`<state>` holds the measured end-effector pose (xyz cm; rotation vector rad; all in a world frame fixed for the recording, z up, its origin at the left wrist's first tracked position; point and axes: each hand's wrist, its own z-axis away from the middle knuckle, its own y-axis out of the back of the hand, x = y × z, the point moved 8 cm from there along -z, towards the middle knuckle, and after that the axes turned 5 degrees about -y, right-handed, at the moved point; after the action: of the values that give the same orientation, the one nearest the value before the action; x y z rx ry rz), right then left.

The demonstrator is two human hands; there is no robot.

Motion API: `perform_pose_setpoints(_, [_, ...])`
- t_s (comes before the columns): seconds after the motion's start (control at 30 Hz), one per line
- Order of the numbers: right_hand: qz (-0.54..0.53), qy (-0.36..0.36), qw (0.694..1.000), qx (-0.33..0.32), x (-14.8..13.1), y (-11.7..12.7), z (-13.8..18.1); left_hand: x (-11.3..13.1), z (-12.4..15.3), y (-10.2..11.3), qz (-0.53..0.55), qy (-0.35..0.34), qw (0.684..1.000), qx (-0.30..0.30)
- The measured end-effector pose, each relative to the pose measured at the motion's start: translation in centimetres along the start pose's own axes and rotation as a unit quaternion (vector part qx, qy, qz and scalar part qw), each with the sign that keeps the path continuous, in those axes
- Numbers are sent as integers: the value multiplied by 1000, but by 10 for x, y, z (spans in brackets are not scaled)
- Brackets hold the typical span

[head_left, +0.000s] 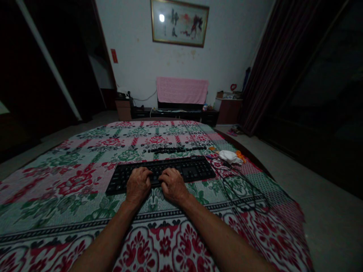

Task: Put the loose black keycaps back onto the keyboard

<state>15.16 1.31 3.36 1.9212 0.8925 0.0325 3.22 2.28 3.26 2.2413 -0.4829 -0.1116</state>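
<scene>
A black computer keyboard [195, 169] lies slightly askew on the patterned tablecloth. Over its left-middle keys is my left hand [138, 185], its fingers curled together and pointing right. Facing it, my right hand [173, 186] rests at the keyboard's front edge with fingers bent inward. Both sets of fingertips touch or hover just above the keys; anything small between them is hidden. Just behind the keyboard, several small black pieces like loose keycaps [177, 149] lie in a row.
A crumpled white cloth or tissue [228, 156] and an orange item [241, 155] lie to the right. A black cable [252, 189] loops over the floral tablecloth [76, 185]. Beyond the table, a pink towel [182, 90] covers a screen on a low cabinet.
</scene>
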Motion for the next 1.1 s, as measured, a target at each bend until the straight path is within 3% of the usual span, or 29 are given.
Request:
perform_pose_setpoints(0.57, [3, -55, 998, 9, 8, -5, -9, 0, -1, -4, -35, -13, 999, -35])
perform_pose_setpoints(1.1, [-14, -65, 998, 2, 9, -6, -7, -4, 1, -5, -46, -6, 999, -28])
